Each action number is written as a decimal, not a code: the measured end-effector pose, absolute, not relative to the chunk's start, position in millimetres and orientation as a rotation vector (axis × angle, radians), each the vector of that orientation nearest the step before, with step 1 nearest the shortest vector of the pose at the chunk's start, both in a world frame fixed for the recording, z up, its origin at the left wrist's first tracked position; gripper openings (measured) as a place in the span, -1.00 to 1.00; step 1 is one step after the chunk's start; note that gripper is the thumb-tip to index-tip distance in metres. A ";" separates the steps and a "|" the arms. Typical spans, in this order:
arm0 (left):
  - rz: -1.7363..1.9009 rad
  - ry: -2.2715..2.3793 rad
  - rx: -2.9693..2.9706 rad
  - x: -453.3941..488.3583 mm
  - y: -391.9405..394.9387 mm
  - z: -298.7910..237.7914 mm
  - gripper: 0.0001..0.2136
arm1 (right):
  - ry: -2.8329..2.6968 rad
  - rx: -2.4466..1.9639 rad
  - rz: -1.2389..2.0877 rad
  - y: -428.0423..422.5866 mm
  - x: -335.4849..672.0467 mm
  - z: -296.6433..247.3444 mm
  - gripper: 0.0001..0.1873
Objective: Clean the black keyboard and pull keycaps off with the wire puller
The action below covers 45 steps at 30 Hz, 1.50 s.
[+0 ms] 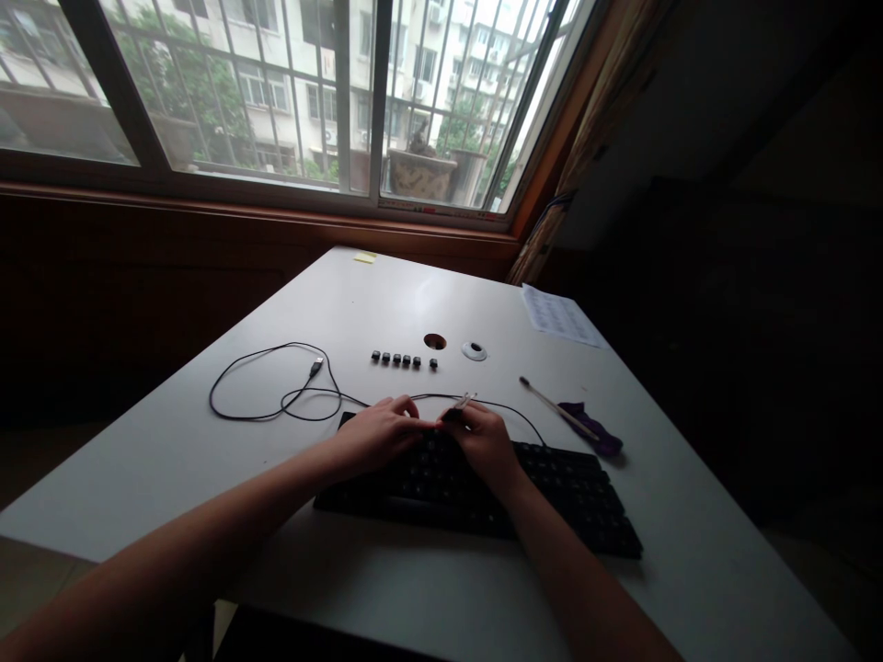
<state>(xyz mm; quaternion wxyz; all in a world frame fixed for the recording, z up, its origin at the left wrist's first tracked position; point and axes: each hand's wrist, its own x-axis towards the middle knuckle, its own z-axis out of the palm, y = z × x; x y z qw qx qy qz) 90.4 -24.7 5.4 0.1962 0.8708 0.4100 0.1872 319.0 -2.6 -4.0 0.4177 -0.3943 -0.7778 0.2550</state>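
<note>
A black keyboard [569,487] lies on the white table in front of me, with both hands above its upper middle part. My right hand [487,441] is closed on a small tool with a black body and thin wire prongs pointing away from me, which looks like a keycap puller [453,415]. Beside it, my left hand [386,430] has its fingers bent, and one fingertip reaches to the right hand's fingertips. Whatever the left fingers hold there is hidden or too small to name. Past the hands, several black keycaps [396,359] stand in a row.
A black USB cable [252,418] loops on the left of the table [172,460]. To the right lie a thin brush [552,403] and a purple cloth [605,439]. Farther back are a round hole [434,341], its ring-shaped cover [475,351], printed paper [562,317] and yellow sticky notes [365,257].
</note>
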 end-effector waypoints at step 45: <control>0.574 1.154 2.403 93.2 -21.6 0.6 -0.74 | -1.940 -1.013 0.533 -0.7 321.4 -3.7 -0.89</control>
